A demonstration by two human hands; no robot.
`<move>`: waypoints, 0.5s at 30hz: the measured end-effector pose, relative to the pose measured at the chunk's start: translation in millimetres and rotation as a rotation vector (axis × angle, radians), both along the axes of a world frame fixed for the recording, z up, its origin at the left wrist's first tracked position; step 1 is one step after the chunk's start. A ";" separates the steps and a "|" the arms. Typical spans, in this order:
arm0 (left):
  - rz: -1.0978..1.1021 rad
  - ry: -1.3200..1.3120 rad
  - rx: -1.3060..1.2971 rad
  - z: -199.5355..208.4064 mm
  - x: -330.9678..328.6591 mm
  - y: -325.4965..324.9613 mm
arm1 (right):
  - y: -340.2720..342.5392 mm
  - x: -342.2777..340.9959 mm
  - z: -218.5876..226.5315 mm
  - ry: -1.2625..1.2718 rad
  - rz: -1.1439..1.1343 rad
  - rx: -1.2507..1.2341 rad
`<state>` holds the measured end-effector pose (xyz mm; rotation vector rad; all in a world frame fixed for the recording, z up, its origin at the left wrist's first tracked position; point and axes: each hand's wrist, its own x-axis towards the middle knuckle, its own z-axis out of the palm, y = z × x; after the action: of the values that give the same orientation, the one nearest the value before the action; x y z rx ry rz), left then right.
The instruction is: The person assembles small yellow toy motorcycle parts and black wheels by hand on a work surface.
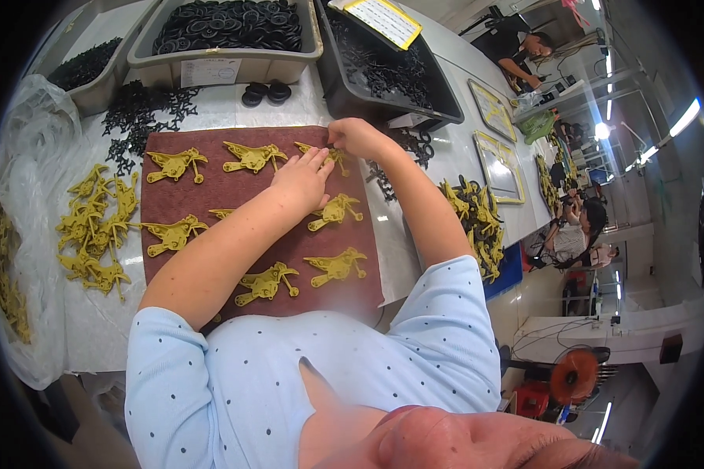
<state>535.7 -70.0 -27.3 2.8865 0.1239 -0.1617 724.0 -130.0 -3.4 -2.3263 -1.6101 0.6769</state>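
Observation:
Yellow moulded plastic parts, each with a pointed end and thin arms, lie spaced out on a maroon cloth mat (289,242). At the mat's far right corner, a yellow part (340,162) is partly covered by my hands. My left hand (301,180) reaches over it with fingers stretched out, their tips touching the part. Just beyond, my right hand (356,139) has its fingers curled together at the part's far side; what they pinch is hidden. Other yellow parts (256,156) lie to the left, and another part (335,212) sits just nearer to me. My left forearm covers some of them.
Grey bins of black rings (227,64) and small black pieces stand at the back, beside a black bin (446,109). Loose black pieces (145,117) and a yellow heap (94,227) lie left, near clear plastic (39,156). Yellow-black assemblies (477,219) pile up right. Other people work farther off.

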 end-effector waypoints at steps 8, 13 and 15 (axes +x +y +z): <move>-0.042 -0.070 0.022 -3.0 -2.0 0.9 | -33.2 6.9 9.5 -0.001 -0.090 0.369; -0.042 -0.115 0.052 -3.9 -3.6 1.5 | -79.1 4.6 21.7 -0.154 0.038 0.035; -0.045 -0.118 0.083 -3.1 -4.9 0.3 | -87.6 -4.2 22.7 -0.162 0.024 0.015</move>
<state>530.8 -69.7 -30.4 2.9736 0.0450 0.0060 719.8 -217.6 19.3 -2.4094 -1.7062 0.4897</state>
